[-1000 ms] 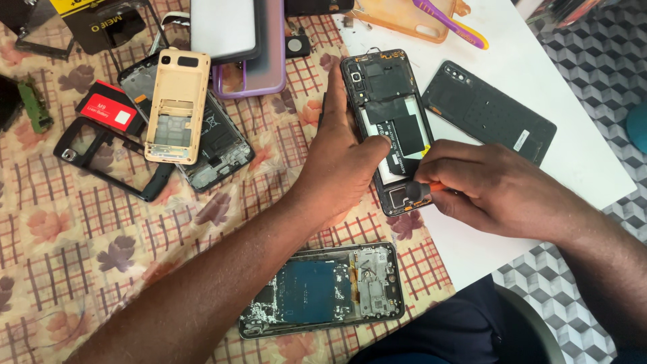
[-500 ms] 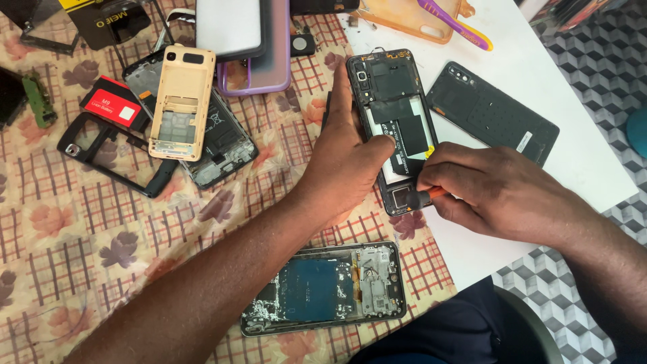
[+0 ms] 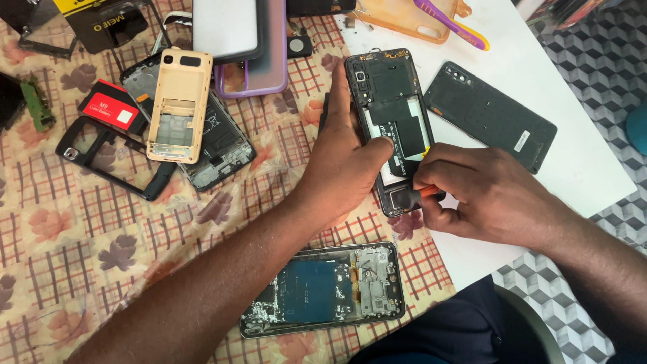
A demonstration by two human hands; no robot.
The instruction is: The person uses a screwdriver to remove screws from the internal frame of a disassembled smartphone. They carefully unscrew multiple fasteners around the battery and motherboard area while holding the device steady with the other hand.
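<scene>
An opened black phone (image 3: 391, 108) lies on the table with its back off and its insides showing. My left hand (image 3: 344, 162) lies over its left side and holds it down, thumb across the middle. My right hand (image 3: 485, 192) pinches a small tool with an orange handle (image 3: 427, 191), its tip at the phone's lower end. The phone's black back cover (image 3: 488, 114) rests just to the right on the white surface (image 3: 573, 168).
A stripped phone frame with a blue board (image 3: 323, 290) lies near the front edge. To the left sit a beige phone shell (image 3: 178, 104), a black frame (image 3: 111, 158), a red battery pack (image 3: 108, 111) and a purple case (image 3: 263, 61). An orange case with a purple toothbrush (image 3: 441, 20) lies at the back.
Both hands stay on the opened phone; the right hand has edged slightly along its lower end. The view has shifted a little.
</scene>
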